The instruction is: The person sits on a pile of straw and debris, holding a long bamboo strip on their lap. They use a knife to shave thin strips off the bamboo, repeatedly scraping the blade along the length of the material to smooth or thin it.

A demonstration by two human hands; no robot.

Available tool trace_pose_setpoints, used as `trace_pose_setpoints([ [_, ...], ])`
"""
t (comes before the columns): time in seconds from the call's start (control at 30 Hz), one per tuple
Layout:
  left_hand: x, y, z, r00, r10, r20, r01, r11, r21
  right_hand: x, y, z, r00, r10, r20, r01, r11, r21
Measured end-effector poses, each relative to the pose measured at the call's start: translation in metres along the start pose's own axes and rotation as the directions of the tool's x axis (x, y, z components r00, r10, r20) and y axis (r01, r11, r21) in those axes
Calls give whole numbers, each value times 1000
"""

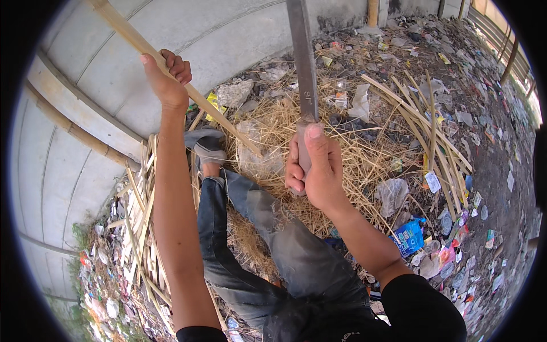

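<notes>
My left hand is raised at the upper left, its fingers curled round a long, pale split bamboo strip. The strip slants from the top left edge down to a lower end above the shavings. In front of me, my right hand grips the handle of a machete, thumb laid along it. Its long dark blade points up and runs out of the top of the view. Blade and strip are apart. My legs in dusty jeans stretch out below both hands, with a grey shoe by the wall side.
Thin bamboo shavings cover the ground ahead. Split strips lie in a pile at the right and another at the left. A concrete wall stands behind. Litter is scattered around, including a blue packet and a clear plastic bag.
</notes>
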State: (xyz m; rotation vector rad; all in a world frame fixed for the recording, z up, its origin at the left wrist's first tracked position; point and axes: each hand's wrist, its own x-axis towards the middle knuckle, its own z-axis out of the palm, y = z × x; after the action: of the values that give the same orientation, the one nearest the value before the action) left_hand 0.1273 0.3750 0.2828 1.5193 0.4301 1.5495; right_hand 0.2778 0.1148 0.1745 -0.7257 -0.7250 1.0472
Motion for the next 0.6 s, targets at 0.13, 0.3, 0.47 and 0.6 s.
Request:
trace_pose_setpoints([
  [0.13,4,2,1,1000,-9,23,10,1000,-13,-29,64,-2,943,-332,32,334,939,-79],
  [0.3,-1,-1,-3,1000,-14,8,14,1000,-18,-46,135,-73,712,674,-197,-701,663,-262],
  [0.47,-2,4,-14,999,-28,-14,28,1000,-1,-18,73,-36,910,403,-97,-411,908,-78],
  [0.6,0,8,-18,999,-18,-26,18,1000,19,-17,43,-5,996,-65,56,69,996,-56],
])
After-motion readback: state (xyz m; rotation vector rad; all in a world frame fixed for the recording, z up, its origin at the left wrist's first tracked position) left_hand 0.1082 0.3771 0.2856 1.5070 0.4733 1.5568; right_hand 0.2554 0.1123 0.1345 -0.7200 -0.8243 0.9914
